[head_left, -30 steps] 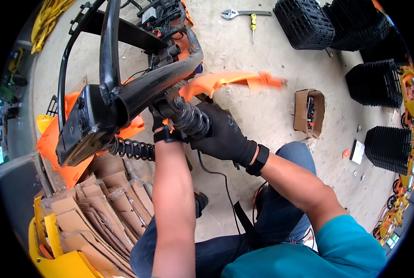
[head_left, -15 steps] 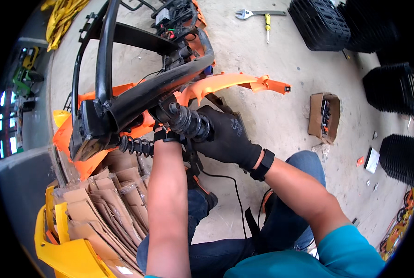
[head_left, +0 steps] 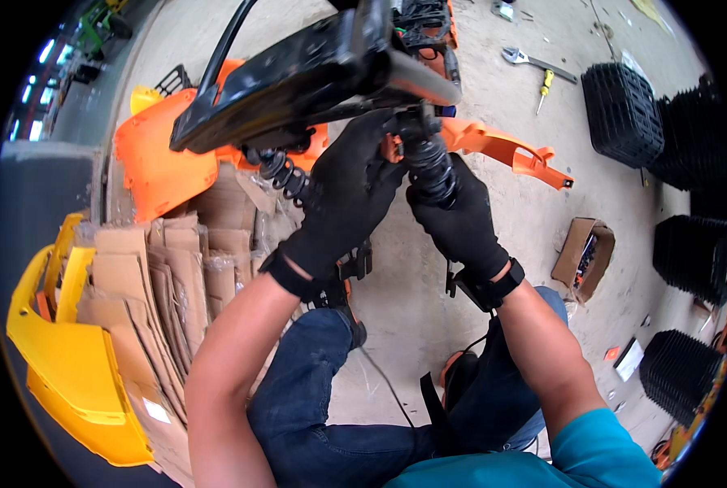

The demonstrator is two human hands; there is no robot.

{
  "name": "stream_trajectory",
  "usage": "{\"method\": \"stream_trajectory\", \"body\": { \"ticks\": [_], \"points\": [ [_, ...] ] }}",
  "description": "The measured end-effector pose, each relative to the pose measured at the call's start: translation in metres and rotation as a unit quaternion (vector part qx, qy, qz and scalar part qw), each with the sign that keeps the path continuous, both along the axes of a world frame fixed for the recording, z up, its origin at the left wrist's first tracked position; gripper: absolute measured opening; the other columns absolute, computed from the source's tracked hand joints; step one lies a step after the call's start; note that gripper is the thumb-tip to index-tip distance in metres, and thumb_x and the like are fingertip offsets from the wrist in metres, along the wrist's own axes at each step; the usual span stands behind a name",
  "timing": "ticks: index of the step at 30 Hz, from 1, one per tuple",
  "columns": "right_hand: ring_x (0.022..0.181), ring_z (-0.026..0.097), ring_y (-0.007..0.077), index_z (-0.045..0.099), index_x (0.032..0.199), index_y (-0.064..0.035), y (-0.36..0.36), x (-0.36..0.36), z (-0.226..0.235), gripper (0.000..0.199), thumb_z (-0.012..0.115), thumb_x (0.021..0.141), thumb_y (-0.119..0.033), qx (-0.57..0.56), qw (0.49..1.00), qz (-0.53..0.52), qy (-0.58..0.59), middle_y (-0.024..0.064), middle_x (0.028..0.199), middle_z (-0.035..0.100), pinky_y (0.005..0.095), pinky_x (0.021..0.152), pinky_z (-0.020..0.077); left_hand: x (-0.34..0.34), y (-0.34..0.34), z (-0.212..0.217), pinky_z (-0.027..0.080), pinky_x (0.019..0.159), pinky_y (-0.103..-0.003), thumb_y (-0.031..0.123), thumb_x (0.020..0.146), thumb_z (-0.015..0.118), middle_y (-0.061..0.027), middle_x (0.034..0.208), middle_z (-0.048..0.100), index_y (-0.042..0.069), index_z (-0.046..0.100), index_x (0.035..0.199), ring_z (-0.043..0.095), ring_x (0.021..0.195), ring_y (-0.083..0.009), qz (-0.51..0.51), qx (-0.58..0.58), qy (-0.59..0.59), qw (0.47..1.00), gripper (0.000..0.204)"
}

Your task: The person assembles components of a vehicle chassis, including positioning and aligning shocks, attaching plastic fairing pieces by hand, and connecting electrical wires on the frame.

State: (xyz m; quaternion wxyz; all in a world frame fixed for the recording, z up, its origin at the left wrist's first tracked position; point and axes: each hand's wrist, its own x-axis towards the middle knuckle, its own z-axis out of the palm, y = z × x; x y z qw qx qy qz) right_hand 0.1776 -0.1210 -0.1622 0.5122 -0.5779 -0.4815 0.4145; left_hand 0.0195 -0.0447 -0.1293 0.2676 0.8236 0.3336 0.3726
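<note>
Clock positions from view centre. Coil-over shock (head_left: 430,167) at 1 o'clock, close in, top end up against the black frame (head_left: 290,85) at 11–12. Right hand (head_left: 463,224), black glove, wraps the shock's lower coils from their 5 o'clock side: fingers curled round the spring, partly hidden behind it. Left hand (head_left: 346,191), also gloved, sits at the shock's 9 o'clock side near its upper end. Left fingers bent; small orange piece (head_left: 392,149) right at them, but can't tell if they pinch it, tips not clear.

Second coil spring (head_left: 284,175) at 10–11, under the frame, just beside the left hand. Orange panel (head_left: 164,154) at 10, orange strip (head_left: 506,150) at 2. Adjustable wrench (head_left: 542,64) and yellow-handled screwdriver (head_left: 546,85) on the floor (head_left: 502,89) at 1–2. Open carton (head_left: 571,248) at 3, flattened cardboard (head_left: 124,264) at 9, yellow panel (head_left: 79,366) at 8.
</note>
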Motion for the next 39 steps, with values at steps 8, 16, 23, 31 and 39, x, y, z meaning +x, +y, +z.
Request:
{"method": "stream_trajectory", "body": {
  "ticks": [8, 16, 23, 31, 39],
  "points": [
    [0.062, 0.060, 0.0097, 0.060, 0.105, -0.0041, -0.001, 0.001, -0.001, 0.029, 0.069, 0.077, -0.006, -0.005, 1.000, 0.003, 0.007, 0.0033, 0.076, 0.063, 0.0268, 0.059, 0.0493, -0.005, 0.010, -0.003, 0.052, 0.088, -0.037, 0.002, 0.089, 0.058, -0.0189, 0.118, 0.063, 0.004, 0.057, 0.126, 0.065, 0.104, -0.0346, 0.011, -0.001, -0.021, 1.000, 0.037],
    [0.061, 0.059, 0.0097, 0.059, 0.103, -0.0028, 0.000, 0.002, 0.001, 0.028, 0.070, 0.077, -0.005, -0.002, 1.000, 0.007, 0.006, 0.0025, 0.077, 0.063, 0.0264, 0.059, 0.0490, -0.008, 0.014, -0.003, 0.052, 0.089, -0.036, 0.000, 0.089, 0.057, -0.0176, 0.117, 0.063, 0.004, 0.057, 0.125, 0.065, 0.104, -0.0319, 0.001, -0.013, -0.020, 1.000, 0.036],
    [0.064, 0.058, 0.0096, 0.059, 0.101, -0.0022, 0.000, 0.004, -0.003, 0.027, 0.071, 0.077, -0.005, -0.015, 1.000, 0.005, 0.008, 0.0030, 0.079, 0.062, 0.0270, 0.059, 0.0489, -0.002, 0.022, -0.007, 0.049, 0.082, -0.038, 0.014, 0.093, 0.060, -0.0196, 0.106, 0.063, -0.001, 0.060, 0.111, 0.063, 0.095, -0.0334, 0.016, -0.008, -0.005, 1.000, 0.023],
    [0.068, 0.058, 0.0101, 0.059, 0.099, -0.0022, -0.002, 0.009, -0.008, 0.026, 0.070, 0.075, -0.004, -0.033, 0.999, 0.018, 0.028, 0.0027, 0.081, 0.062, 0.0272, 0.063, 0.0490, -0.004, 0.035, -0.022, 0.049, 0.070, -0.044, 0.007, 0.087, 0.059, -0.0187, 0.093, 0.061, 0.000, 0.060, 0.103, 0.062, 0.083, -0.0392, 0.050, 0.160, 0.065, 0.984, 0.017],
    [0.073, 0.059, 0.0114, 0.060, 0.105, -0.0025, -0.002, 0.013, -0.006, 0.032, 0.070, 0.075, -0.004, -0.023, 0.999, 0.015, 0.027, 0.0036, 0.087, 0.063, 0.0281, 0.067, 0.0492, 0.006, 0.036, -0.033, 0.051, 0.073, -0.045, 0.009, 0.083, 0.064, -0.0191, 0.098, 0.060, 0.001, 0.059, 0.110, 0.061, 0.089, -0.0403, 0.054, 0.185, 0.134, 0.972, 0.028]
  ]
}}
